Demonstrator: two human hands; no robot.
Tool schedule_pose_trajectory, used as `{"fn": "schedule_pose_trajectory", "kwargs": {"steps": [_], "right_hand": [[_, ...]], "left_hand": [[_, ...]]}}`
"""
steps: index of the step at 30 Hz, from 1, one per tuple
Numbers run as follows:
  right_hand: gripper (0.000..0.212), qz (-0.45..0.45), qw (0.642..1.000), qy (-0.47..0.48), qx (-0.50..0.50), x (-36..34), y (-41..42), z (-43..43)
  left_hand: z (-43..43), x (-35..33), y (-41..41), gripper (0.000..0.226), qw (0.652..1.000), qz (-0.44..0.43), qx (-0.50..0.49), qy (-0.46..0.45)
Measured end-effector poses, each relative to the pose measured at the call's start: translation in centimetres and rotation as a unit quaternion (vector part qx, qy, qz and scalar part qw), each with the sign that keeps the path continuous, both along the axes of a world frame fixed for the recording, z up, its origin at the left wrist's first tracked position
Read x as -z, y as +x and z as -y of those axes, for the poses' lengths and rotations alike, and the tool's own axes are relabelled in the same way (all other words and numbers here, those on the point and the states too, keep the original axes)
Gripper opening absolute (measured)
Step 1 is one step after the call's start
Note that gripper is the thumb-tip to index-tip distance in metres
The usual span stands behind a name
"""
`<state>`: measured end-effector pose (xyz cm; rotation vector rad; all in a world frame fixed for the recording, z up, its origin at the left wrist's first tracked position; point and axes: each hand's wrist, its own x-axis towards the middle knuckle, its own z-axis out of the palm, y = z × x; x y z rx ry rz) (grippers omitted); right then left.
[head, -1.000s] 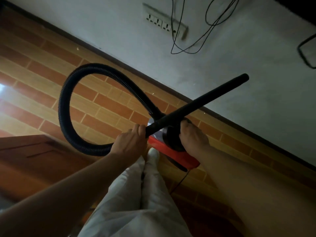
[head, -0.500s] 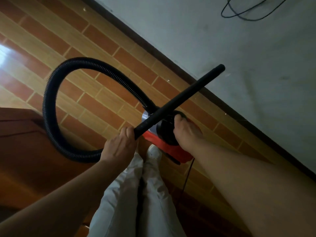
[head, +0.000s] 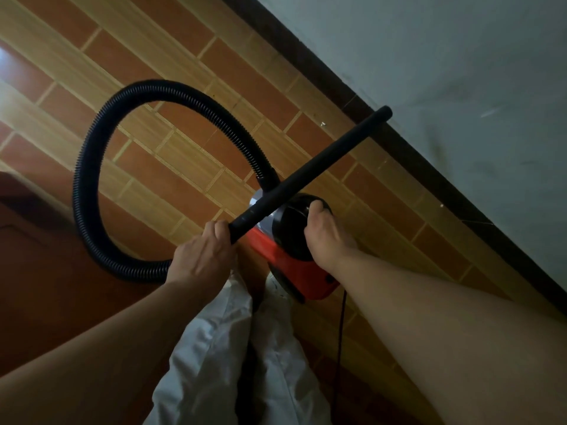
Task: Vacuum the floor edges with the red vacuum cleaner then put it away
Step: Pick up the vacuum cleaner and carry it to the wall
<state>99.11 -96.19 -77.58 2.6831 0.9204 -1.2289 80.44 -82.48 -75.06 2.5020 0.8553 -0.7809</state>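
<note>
Left hand (head: 201, 259) grip closed round black wand (head: 310, 174), right hand (head: 326, 237) grip clasping red vacuum cleaner (head: 294, 271) top, just below wand

A compact red plastic vacuum cleaner (head: 296, 276) with a round black top carries a ribbed black hose (head: 92, 167) and smooth black wand (head: 319, 170). The tiled floor (head: 190, 72) alternates terracotta and tan rectangles, brick-style, below a dark brown skirting strip (head: 429, 167) and grey-white wall (head: 460, 72). White trousers (head: 214, 348) show below.

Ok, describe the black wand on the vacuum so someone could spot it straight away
Find the dark skirting where floor meets wall. The wand runs from there back to the left hand, crossing above the red vacuum cleaner. Unlike the ribbed, looping hose, it is smooth and straight.
</note>
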Motion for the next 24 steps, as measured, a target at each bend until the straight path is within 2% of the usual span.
{"fn": "schedule_pose_trajectory", "kwargs": {"steps": [10,19,24], "right_hand": [[0.011,0.014,1.0,-0.015,0.019,4.4,0.0,-1.4],[0.015,0.022,0.999,-0.014,0.028,6.4,-0.1,-1.1],[0.012,-0.001,0.998,-0.007,0.054,6.8,-1.6,-0.2]], "left_hand": [[-1.9,4.8,0.4,0.036,1.0,-0.01,0.026,-0.007],[-2.0,7.3,1.2,0.034,0.999,-0.016,0.037,-0.024],[-1.3,8.5,0.9,0.033,0.998,-0.025,0.047,-0.032]]}}
